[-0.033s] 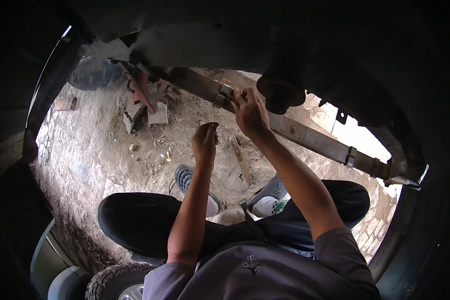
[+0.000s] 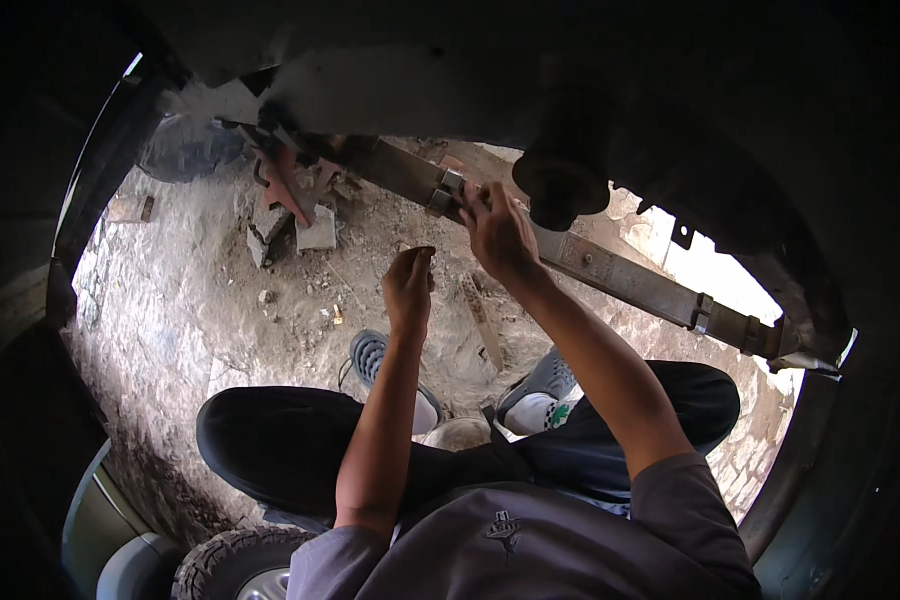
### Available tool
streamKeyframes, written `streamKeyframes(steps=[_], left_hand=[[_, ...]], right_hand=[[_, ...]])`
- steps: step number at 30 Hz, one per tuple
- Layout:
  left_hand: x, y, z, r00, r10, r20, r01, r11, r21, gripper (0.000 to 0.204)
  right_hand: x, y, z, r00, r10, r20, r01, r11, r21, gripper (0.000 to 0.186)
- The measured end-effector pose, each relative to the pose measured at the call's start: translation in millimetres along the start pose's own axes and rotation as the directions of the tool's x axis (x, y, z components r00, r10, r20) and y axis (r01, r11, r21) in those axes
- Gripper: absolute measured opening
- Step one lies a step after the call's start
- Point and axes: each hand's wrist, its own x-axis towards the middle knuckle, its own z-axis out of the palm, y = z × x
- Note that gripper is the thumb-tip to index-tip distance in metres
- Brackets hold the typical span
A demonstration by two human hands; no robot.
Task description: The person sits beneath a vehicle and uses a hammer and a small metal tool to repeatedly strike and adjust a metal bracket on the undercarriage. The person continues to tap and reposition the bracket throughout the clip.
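A long leaf spring (image 2: 590,260) runs slantwise under the vehicle, from the upper middle down to the right. Around it sits a bright metal clamp (image 2: 446,190). My right hand (image 2: 502,232) is at the spring just right of this clamp, its fingers bent and their tips against or very close to it. Whatever lies between those fingertips is too small to make out. Lower and to the left, my left hand (image 2: 408,285) is raised clear of the spring. Its thumb and fingers are pinched together, and what they hold is hidden.
Dark bodywork arches overhead, with a rounded black part (image 2: 565,190) hanging right of my right hand. A reddish metal stand (image 2: 285,185) and a block (image 2: 316,228) are at the upper left. A wheel (image 2: 235,560) lies lower left. Gravel and a flat strip (image 2: 483,320) cover ground between my feet.
My right hand has shifted slightly down, its fingers drawing back a little at the clamp. The left hand stays almost still.
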Motion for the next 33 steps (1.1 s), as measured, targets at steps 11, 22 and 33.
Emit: streamKeyframes(steps=[11,22,33], left_hand=[[5,9,-3,0.999,0.029,0.036,-0.034,0.992,0.118,0.027],[4,5,0,0.993,0.101,0.058,-0.111,0.973,0.202,0.03],[-2,3,-1,0.986,0.115,0.117,-0.138,0.968,0.211,0.03]], right_hand=[[9,17,-7,0.985,-0.138,0.1,0.125,0.984,0.129,0.037],[11,40,1,0.982,-0.181,0.048,0.173,0.976,0.132,0.047],[29,30,1,0.995,-0.061,0.082,0.054,0.995,0.082,0.042]])
